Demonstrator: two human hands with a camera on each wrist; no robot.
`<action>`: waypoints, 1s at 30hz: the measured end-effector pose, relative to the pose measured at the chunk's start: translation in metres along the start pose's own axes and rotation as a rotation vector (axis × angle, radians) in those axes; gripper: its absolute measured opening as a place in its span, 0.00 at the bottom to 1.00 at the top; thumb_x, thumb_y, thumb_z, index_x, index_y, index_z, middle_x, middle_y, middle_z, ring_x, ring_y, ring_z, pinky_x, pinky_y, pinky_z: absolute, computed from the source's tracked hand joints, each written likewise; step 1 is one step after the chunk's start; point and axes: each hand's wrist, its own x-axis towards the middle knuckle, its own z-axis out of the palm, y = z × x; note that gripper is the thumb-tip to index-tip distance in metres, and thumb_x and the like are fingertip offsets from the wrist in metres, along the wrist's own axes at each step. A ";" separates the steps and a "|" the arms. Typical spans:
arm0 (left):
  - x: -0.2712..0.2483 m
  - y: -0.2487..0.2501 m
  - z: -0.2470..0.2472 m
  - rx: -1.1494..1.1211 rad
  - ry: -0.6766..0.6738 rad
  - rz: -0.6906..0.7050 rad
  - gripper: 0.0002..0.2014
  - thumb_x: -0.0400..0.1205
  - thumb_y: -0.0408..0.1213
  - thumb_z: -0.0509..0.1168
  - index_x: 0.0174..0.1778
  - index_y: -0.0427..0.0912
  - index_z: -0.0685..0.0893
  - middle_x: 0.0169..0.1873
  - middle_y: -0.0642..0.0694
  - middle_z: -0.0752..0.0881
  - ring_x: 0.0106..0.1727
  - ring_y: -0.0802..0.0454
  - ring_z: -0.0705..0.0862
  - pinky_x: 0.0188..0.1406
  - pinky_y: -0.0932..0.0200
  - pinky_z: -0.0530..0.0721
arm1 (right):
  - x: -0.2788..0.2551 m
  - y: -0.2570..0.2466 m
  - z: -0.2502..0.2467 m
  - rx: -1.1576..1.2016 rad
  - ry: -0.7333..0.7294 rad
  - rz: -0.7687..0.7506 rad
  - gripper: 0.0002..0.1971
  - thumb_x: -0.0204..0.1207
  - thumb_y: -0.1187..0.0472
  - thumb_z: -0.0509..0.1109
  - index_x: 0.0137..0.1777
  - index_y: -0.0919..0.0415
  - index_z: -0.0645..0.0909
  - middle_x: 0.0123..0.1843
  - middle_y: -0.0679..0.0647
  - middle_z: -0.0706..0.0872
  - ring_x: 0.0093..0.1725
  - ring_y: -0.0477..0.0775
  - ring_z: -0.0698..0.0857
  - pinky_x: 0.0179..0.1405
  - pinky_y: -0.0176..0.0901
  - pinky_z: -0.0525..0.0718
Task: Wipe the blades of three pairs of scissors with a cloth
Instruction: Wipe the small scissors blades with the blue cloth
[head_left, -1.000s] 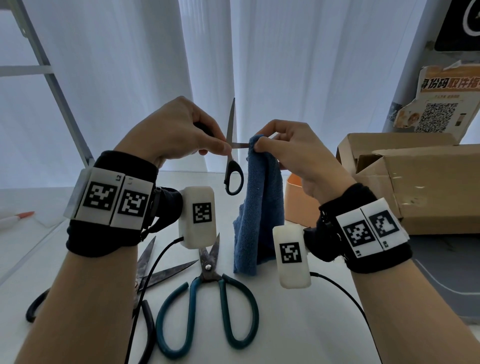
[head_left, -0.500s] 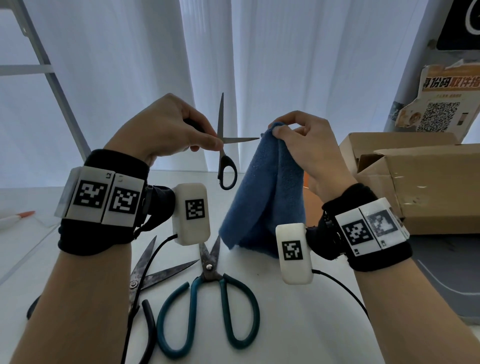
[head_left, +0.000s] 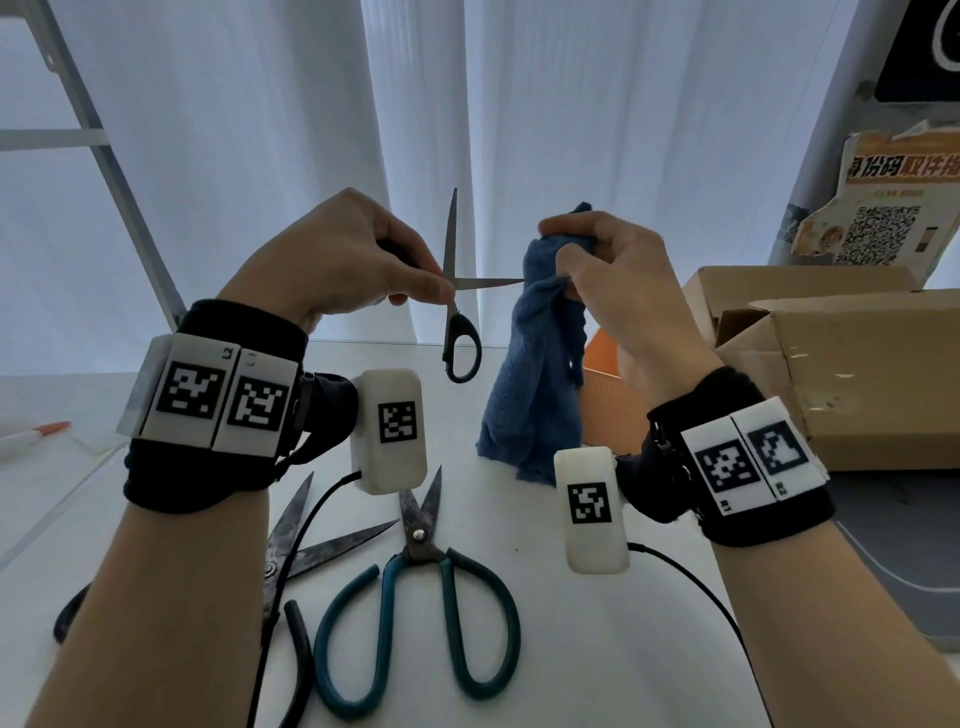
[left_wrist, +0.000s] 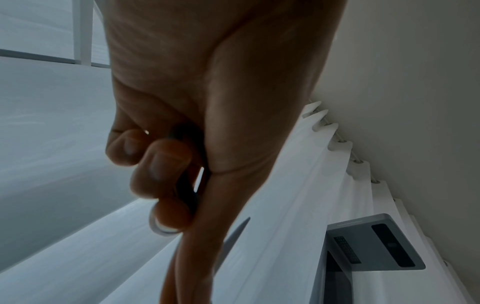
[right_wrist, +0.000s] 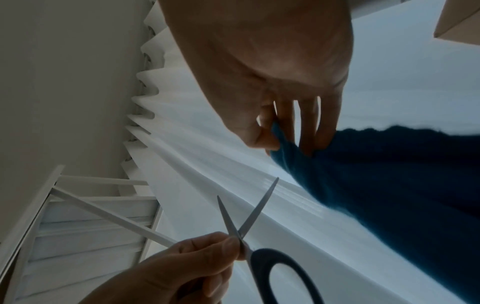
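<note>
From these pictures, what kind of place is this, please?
Probably an indoor workroom or storage corner, not a kitchen: a plain white table before white curtains, an opened cardboard box, and a QR-code notice stuck up at the right.

The right hand (head_left: 618, 291), which a second ago pinched the blue cloth (head_left: 540, 374) over the horizontal blade of the small black-handled scissors (head_left: 457, 291), drew off it, leaving the blade bare, and bunched the cloth up just beyond its tip.
</note>
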 end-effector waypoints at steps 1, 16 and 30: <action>0.000 0.000 0.000 0.004 -0.002 0.000 0.04 0.72 0.39 0.81 0.36 0.44 0.94 0.21 0.54 0.81 0.22 0.66 0.75 0.33 0.64 0.73 | 0.000 0.000 0.000 -0.014 -0.025 0.008 0.15 0.80 0.67 0.64 0.57 0.53 0.89 0.57 0.50 0.90 0.59 0.48 0.88 0.62 0.47 0.87; 0.000 -0.001 -0.001 0.015 -0.004 -0.007 0.05 0.72 0.39 0.82 0.36 0.44 0.94 0.22 0.52 0.81 0.21 0.65 0.74 0.33 0.62 0.72 | -0.001 0.004 -0.002 -0.124 -0.044 -0.017 0.07 0.76 0.67 0.74 0.49 0.55 0.89 0.43 0.45 0.89 0.44 0.40 0.85 0.41 0.29 0.81; 0.000 0.001 0.001 0.051 -0.070 -0.019 0.04 0.71 0.41 0.82 0.34 0.46 0.94 0.23 0.49 0.81 0.23 0.61 0.73 0.26 0.67 0.72 | -0.011 -0.022 0.003 0.120 -0.224 -0.112 0.06 0.79 0.68 0.71 0.51 0.63 0.90 0.48 0.58 0.93 0.52 0.52 0.91 0.62 0.49 0.87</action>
